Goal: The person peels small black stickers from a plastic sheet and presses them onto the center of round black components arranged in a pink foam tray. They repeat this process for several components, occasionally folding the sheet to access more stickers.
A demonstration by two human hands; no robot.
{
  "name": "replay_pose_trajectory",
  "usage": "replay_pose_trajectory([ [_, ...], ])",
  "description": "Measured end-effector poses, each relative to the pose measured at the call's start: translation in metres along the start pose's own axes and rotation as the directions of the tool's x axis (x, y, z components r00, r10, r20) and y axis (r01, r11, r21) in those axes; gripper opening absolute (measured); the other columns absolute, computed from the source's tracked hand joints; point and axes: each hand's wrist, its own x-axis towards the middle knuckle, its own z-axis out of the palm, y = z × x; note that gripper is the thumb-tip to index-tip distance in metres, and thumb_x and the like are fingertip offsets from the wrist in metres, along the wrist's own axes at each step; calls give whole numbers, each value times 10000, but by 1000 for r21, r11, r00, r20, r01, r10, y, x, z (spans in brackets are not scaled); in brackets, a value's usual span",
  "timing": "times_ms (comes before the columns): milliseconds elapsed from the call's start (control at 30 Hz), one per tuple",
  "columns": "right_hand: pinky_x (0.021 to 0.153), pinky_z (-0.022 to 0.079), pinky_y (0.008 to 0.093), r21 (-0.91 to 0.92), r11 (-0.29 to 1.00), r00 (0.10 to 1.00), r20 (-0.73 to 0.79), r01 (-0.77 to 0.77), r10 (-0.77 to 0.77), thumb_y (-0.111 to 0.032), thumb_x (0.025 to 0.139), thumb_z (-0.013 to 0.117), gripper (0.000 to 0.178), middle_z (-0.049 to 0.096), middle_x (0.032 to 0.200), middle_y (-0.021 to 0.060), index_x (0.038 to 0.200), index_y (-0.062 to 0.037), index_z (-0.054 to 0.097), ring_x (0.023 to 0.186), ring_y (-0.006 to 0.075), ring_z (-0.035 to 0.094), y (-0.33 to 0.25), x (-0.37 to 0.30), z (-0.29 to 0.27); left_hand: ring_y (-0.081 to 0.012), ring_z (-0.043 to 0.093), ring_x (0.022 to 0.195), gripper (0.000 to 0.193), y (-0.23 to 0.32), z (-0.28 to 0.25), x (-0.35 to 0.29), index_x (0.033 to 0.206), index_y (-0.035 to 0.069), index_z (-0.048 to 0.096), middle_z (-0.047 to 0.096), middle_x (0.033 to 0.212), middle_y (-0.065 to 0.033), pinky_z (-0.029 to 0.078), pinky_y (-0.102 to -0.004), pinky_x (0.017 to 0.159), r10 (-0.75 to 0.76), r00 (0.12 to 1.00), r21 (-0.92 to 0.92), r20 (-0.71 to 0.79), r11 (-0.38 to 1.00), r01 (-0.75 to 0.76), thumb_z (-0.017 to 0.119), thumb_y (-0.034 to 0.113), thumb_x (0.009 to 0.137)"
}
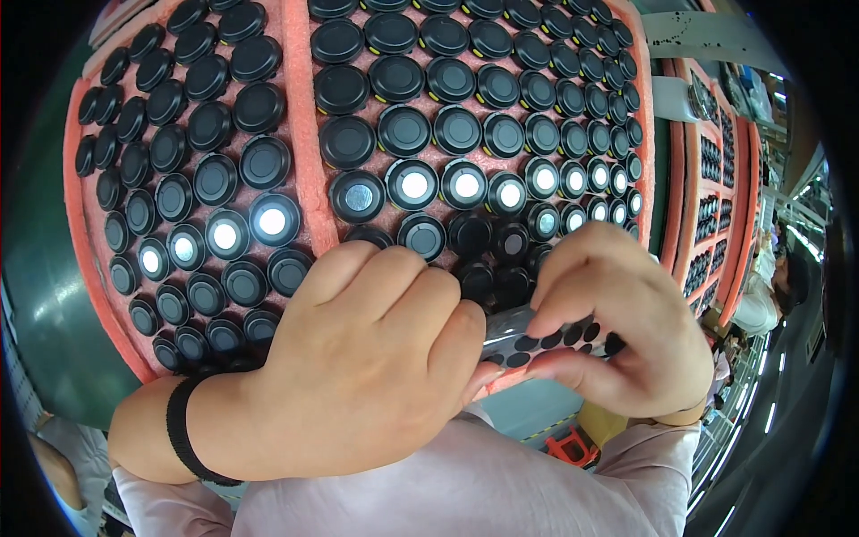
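Observation:
My left hand (367,358) and my right hand (617,322) meet over a shiny sheet (546,340) dotted with small black round stickers. Both hands pinch the sheet, the left at its left end, the right from above and below. Behind them lies a pink foam tray (304,134) filled with rows of black round caps (398,80). One row of caps (465,185) has bright silvery centres. A black band sits on my left wrist.
A second pink tray (89,268) of the same black caps lies to the left on a green surface (36,277). More stacked pink trays (707,188) stand at the right. Another person (761,295) is at the far right edge.

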Motion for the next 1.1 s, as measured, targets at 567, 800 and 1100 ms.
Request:
replay_pose_trajectory([
  [567,646,496,331,-16,997,995,-63,72,-72,-10,759,828,221,635,901,99,913,-31,672,764,234,627,13,-10,16,-274,536,716,329,-2,6,0,1022,2,701,554,798,-84,443,-414,670,79,991,-141,-106,986,-93,786,196,770],
  [800,644,493,331,-4,995,993,-48,104,-104,7,770,804,195,632,889,97,899,-40,664,764,234,627,16,-9,15,-271,536,702,318,-3,10,0,1014,-4,701,558,796,-87,443,-402,652,54,990,-199,-128,977,-79,786,181,770],
  [1100,677,473,345,-73,979,982,-6,190,-191,-54,812,793,155,599,904,83,896,-45,663,791,238,593,21,-11,8,-274,536,710,338,3,5,2,1057,-4,692,546,792,-86,445,-400,668,34,996,-147,-87,988,-46,780,185,790],
])
